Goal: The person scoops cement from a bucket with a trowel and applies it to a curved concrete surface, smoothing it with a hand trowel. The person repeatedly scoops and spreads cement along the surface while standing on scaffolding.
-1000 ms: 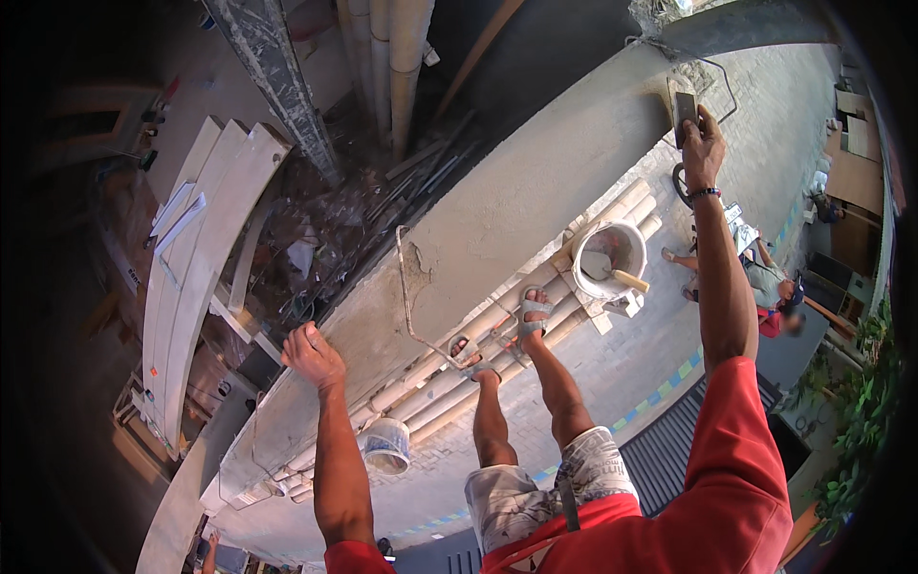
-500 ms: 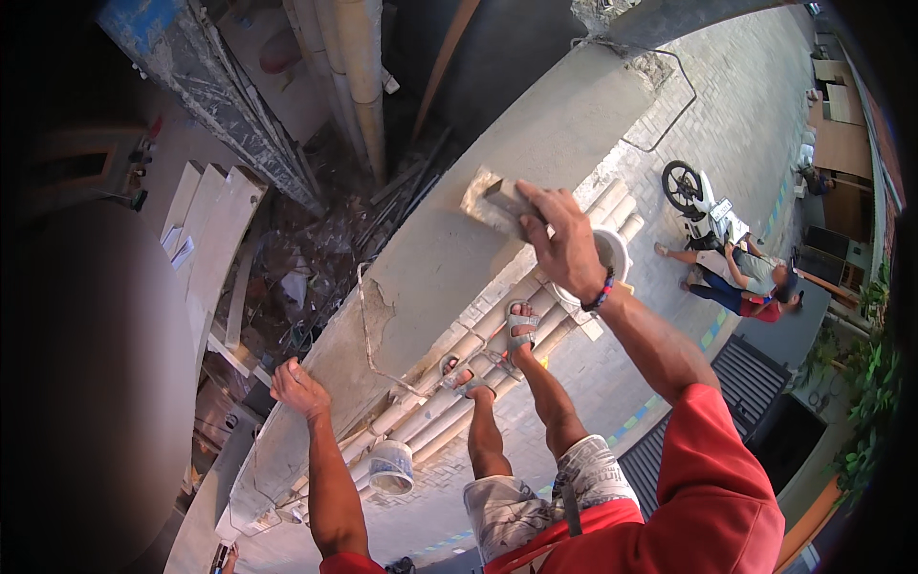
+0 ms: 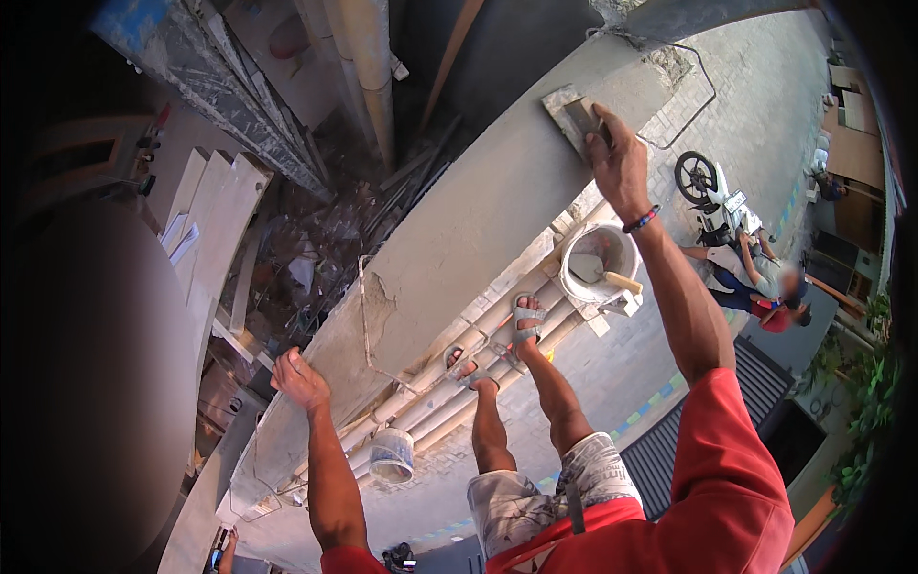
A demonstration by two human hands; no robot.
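Observation:
A smooth grey concrete ledge (image 3: 469, 225) runs diagonally below me, freshly skimmed with wet-looking cement. My right hand (image 3: 622, 172) is closed around the grip of a plastering float (image 3: 562, 117), whose flat plate lies on the ledge near its upper end. At the ledge's far left edge, my left hand (image 3: 301, 381) rests with fingers curled over the rim. A rough chipped patch (image 3: 381, 311) and a bent wire (image 3: 364, 330) lie between the hands. Beside my right forearm stands a white bucket (image 3: 571, 279) holding a trowel with a wooden handle (image 3: 623, 281).
My sandalled feet (image 3: 526, 320) stand on bamboo poles (image 3: 430, 416) along the ledge. A smaller bucket (image 3: 391, 457) sits by the poles. Debris (image 3: 306, 239) fills the drop beyond the ledge. Two people sit near a parked motorcycle (image 3: 712, 196) on the paving. Another wire loop (image 3: 708, 86) sticks out at upper right.
My right hand has slid the float up and to the right along the ledge, uncovering the white bucket and its trowel. My left hand has stayed at the edge.

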